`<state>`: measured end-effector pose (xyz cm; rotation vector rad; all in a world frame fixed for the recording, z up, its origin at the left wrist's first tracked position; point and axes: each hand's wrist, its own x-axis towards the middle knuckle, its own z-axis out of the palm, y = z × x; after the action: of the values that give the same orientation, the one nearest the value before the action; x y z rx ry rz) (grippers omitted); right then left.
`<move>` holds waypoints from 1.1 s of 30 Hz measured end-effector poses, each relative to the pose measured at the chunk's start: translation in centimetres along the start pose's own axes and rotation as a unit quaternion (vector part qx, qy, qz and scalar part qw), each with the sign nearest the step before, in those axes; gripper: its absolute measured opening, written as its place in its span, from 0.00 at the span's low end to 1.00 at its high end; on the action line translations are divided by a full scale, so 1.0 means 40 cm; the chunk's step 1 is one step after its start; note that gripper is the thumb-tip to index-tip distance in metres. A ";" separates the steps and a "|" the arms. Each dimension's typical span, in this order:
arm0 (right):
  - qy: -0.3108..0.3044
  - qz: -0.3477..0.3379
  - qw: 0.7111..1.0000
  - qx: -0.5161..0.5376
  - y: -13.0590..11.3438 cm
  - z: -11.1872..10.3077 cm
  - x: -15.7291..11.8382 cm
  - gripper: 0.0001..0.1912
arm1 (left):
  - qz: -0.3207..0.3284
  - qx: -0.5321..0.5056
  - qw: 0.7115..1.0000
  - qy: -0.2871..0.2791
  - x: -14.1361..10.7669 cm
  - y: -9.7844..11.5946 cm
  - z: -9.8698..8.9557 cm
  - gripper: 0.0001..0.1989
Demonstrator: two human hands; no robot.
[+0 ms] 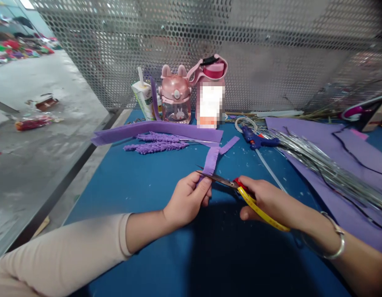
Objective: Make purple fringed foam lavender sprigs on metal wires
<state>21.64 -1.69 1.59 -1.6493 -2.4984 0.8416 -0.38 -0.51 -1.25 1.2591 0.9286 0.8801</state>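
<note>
A purple strip (212, 159) with small cuts along its edge is pinched between the thumb and fingers of my left hand (191, 198). My right hand (267, 200) grips scissors (223, 180) with red and yellow handles. Their blades are parted and cross the lower part of the strip, just above my left thumb. Beyond my hands lie purple flower sprigs (160, 144) with thin stems and a long purple band (154, 130). A short purple strip piece (229, 145) rests beside the cut strip.
At the back stand a drink carton (143, 97) with a straw, a pink rabbit-eared bottle (176, 97) and a taller pink bottle (211, 74). A blue glue gun (255, 139), a bundle of wires (327, 161) and purple sheets (302, 128) occupy the right. Behind is a perforated metal panel (132, 45).
</note>
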 end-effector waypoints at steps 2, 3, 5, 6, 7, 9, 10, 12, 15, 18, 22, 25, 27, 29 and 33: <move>0.013 0.001 1.000 -0.011 0.001 0.007 0.001 0.23 | 0.003 0.015 1.000 -0.006 -0.001 -0.003 -0.002 0.16; 0.020 0.004 1.000 -0.014 0.001 0.011 0.002 0.23 | 0.003 0.023 1.000 -0.009 -0.001 -0.003 -0.003 0.16; 0.034 0.007 0.999 -0.012 0.000 0.019 0.005 0.23 | 0.007 0.035 0.999 -0.010 -0.002 -0.003 -0.004 0.16; 0.039 0.007 0.999 -0.009 0.000 0.022 0.008 0.23 | 0.010 0.038 0.999 -0.009 -0.002 -0.003 -0.005 0.16; 0.043 0.008 0.999 -0.006 0.000 0.025 0.010 0.23 | 0.015 0.039 0.999 -0.008 -0.002 -0.002 -0.005 0.16; 0.050 0.012 0.999 -0.003 0.001 0.030 0.017 0.24 | 0.025 0.038 0.999 -0.009 -0.002 -0.002 -0.005 0.16; 0.052 0.016 0.999 -0.001 0.001 0.031 0.021 0.24 | 0.028 0.037 0.999 -0.010 -0.002 -0.001 -0.005 0.16; 0.051 0.023 0.998 0.001 0.002 0.031 0.027 0.25 | 0.032 0.038 0.999 -0.011 -0.002 -0.001 -0.005 0.16; 0.055 0.028 0.998 0.000 0.004 0.032 0.031 0.26 | 0.031 0.047 0.998 -0.013 -0.004 -0.002 -0.006 0.16; 0.059 0.033 0.998 -0.002 0.005 0.033 0.031 0.26 | 0.029 0.056 0.998 -0.015 -0.006 -0.003 -0.007 0.16; 0.060 0.034 0.998 -0.003 0.008 0.036 0.032 0.25 | 0.032 0.059 0.998 -0.013 -0.007 -0.006 -0.007 0.16; 0.055 0.042 0.998 -0.004 0.010 0.036 0.033 0.24 | 0.029 0.053 0.998 -0.012 -0.007 -0.008 -0.006 0.16; 0.052 0.043 0.998 -0.008 0.011 0.034 0.034 0.23 | 0.027 0.046 0.999 -0.010 -0.006 -0.009 -0.006 0.16; 0.049 0.041 0.998 -0.012 0.009 0.033 0.035 0.22 | 0.023 0.037 0.999 -0.013 -0.006 -0.012 -0.006 0.16; 0.043 0.048 0.998 -0.013 0.007 0.033 0.037 0.19 | 0.014 0.006 1.000 -0.024 -0.007 -0.016 -0.007 0.16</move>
<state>20.80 -0.88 -0.06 -1.7851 -2.4013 0.7316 -0.72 -0.72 -1.90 1.3005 0.8814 0.8644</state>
